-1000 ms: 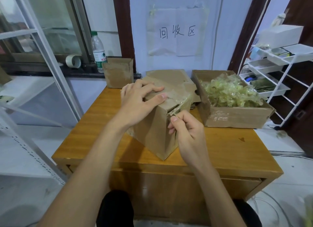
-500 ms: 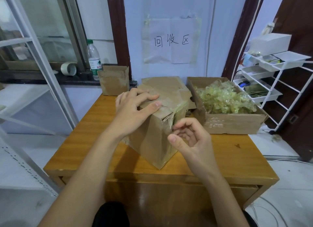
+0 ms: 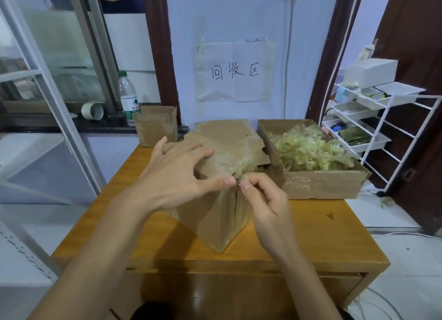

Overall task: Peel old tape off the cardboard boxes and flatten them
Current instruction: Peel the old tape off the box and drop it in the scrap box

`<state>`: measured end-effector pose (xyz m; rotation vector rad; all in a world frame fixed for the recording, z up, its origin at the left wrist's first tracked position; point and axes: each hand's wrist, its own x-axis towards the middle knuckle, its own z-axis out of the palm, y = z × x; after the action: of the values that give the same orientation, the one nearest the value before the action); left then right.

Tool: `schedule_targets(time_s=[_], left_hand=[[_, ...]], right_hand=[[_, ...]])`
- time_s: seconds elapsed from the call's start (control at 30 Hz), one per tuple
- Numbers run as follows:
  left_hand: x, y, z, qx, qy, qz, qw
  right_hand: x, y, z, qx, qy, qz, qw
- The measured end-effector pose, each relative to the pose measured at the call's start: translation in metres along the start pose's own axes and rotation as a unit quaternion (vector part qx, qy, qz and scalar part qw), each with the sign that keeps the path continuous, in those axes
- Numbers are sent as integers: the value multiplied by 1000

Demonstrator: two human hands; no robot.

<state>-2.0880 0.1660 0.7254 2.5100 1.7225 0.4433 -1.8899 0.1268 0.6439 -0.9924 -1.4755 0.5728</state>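
Observation:
A brown cardboard box [image 3: 210, 219] stands on the wooden table [image 3: 311, 243] with one corner turned toward me. Clear yellowish tape [image 3: 239, 166] crosses its top and hangs crumpled at the near top corner. My left hand [image 3: 177, 176] lies spread on the box top, fingers fairly straight, thumb tip at that corner. My right hand [image 3: 263, 200] has its fingers curled and pinches the loose tape end at the corner, right beside my left thumb.
An open cardboard box [image 3: 323, 183] full of peeled tape scraps sits at the right of the table. A small cardboard box [image 3: 155, 126] stands at the back left, flattened cardboard [image 3: 224, 128] behind. A water bottle [image 3: 128, 97] and tape roll [image 3: 92, 111] rest on the sill. A white rack [image 3: 382, 128] stands right.
My right hand let go lower on the corner, opened, then rose to the top corner and pinched the tape. My left hand spread wider, thumb sliding to the corner. The view tilted up.

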Motion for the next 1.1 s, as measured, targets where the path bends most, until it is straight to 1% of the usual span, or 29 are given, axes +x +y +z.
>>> schedule_targets(time_s=[0.07,0.1,0.2,0.27,0.33,0.4,0.53,0.6,0.77,0.87,0.93,1.1], left_hand=[[-4,13,6,65,-2,-7,998],[-4,17,10,76,9,-11,997],[-1,18,15,61,18,-23,998],[0,14,15,52,22,-16,998],[-1,13,16,43,26,-8,999],[-3,14,17,43,28,-6,999],[-3,19,14,46,26,-14,999],[-2,22,13,49,18,-21,998],[-5,29,16,53,14,-25,998],[-8,27,18,49,23,-30,998],[-9,26,18,51,24,-31,998],[-9,29,20,42,31,-33,998]], right_hand=[[0,1,0,31,19,23,999],[0,1,0,39,34,22,998],[-1,4,-2,78,69,32,994],[-1,9,-4,130,84,63,986],[-2,14,-8,168,80,95,978],[-3,17,-13,149,59,91,983],[-8,17,-21,121,12,33,992],[-9,10,-24,98,4,26,995],[7,-25,-14,7,17,45,999],[22,-30,-6,-42,26,85,995],[25,-26,-6,-37,19,88,995],[16,-12,-10,71,20,132,988]])
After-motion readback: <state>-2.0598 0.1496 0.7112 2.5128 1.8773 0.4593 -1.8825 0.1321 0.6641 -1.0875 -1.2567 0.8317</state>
